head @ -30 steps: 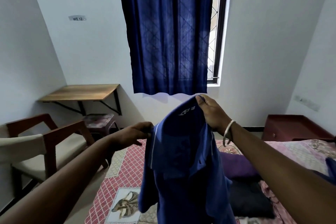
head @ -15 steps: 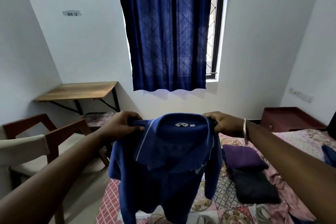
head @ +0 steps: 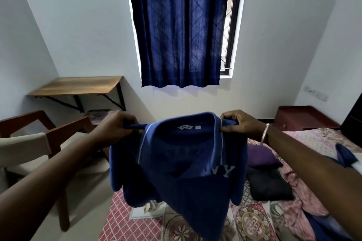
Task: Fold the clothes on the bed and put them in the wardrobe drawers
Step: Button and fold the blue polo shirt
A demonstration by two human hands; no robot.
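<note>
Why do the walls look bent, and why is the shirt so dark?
Head view: the wide-angle lens bows the walls outward at the edges. Daylight enters only beside the blue curtain, so the blue shirt, gripped at the shoulders by the left hand and right hand, is backlit and dim. The bed at the right edge looks slightly blurred.

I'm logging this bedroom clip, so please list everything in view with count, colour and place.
polo shirt: one, blue, held up by its shoulders above the bed
bed: one, patterned pink and red cover, lower right
folded clothes: two, purple behind black, on the bed
curtain: one, dark blue, over the window
wall desk: one, wooden, left wall
chair: one, brown frame, cream cushions, left
bedside cabinet: one, dark red, right corner
bangle: one, silver, right wrist
left hand: grips the shirt's shoulder
right hand: grips the other shoulder
</note>
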